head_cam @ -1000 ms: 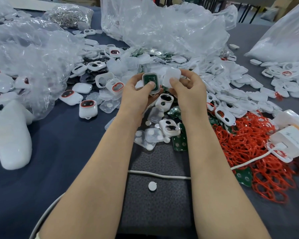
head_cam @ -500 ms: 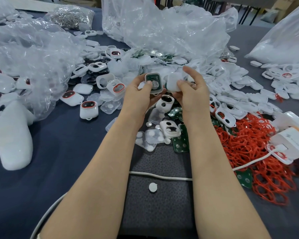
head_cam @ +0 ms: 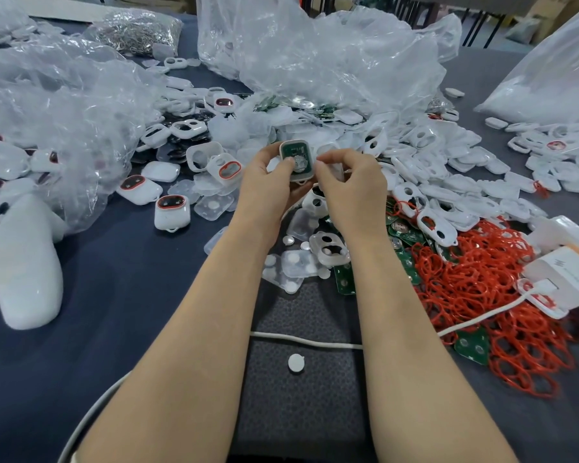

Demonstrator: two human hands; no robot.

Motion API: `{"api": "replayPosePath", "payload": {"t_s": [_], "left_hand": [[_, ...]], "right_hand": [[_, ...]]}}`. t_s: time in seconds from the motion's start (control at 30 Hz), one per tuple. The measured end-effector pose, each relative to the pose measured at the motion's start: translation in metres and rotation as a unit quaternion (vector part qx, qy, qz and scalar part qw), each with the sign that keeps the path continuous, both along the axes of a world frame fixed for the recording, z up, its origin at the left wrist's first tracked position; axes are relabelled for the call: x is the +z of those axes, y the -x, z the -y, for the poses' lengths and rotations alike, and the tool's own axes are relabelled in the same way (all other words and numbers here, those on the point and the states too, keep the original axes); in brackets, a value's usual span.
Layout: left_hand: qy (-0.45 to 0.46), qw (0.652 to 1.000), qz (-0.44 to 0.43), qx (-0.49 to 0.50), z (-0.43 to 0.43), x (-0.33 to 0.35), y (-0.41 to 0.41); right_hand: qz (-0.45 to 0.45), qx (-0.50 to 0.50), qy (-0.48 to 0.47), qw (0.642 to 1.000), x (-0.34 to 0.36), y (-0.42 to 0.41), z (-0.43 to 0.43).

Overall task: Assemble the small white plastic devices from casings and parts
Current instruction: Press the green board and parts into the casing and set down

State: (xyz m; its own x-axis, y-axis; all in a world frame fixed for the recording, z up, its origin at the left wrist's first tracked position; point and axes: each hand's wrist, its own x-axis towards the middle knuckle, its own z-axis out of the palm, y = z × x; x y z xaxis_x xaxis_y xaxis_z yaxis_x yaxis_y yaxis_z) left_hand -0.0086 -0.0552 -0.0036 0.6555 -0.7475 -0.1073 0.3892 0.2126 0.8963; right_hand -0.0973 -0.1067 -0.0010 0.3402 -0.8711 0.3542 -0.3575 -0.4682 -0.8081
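Across the cluttered table (head_cam: 114,295), left hand (head_cam: 268,185) grips a casing (head_cam: 296,160); right hand (head_cam: 351,185) curls beside it, its hold unclear.

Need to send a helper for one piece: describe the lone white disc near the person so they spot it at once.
Start at the dark patterned mat closest to the person. A white cable crosses it; just nearer the person lies the disc. Unlike the discs in the heap beyond, it lies alone on bare mat.
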Motion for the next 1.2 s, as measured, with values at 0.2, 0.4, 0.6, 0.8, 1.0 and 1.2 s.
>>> {"api": "replayPosePath", "payload": {"t_s": [0.2,0.4,0.6,0.8,1.0,1.2], "left_hand": [[-0.008,0.999,0.042,-0.006,-0.001,-0.004,0.0],[0.0,0.998,0.067,-0.016,0.001,-0.007,-0.001],[-0.012,0.989,0.145,-0.006,-0.001,-0.008,0.002],[-0.005,0.985,0.171,0.009,0.0,-0.008,0.004],[-0.008,0.992,0.129,-0.009,0.001,-0.011,0.003],[-0.023,0.983,0.183,-0.026,0.002,-0.012,0.004]], "right_hand": [[0.0,0.0,-0.001,1.0,0.0,-0.001,0.0],[0.013,-0.012,-0.009,1.0,-0.002,-0.003,0.0],[0.013,-0.024,-0.009,1.0,-0.005,-0.005,0.0],[0.021,-0.022,-0.005,1.0,-0.004,-0.007,-0.002],[-0.007,0.004,-0.015,1.0,-0.003,-0.006,-0.001],[0.0,-0.004,-0.04,0.999,-0.004,-0.007,0.001]]}}
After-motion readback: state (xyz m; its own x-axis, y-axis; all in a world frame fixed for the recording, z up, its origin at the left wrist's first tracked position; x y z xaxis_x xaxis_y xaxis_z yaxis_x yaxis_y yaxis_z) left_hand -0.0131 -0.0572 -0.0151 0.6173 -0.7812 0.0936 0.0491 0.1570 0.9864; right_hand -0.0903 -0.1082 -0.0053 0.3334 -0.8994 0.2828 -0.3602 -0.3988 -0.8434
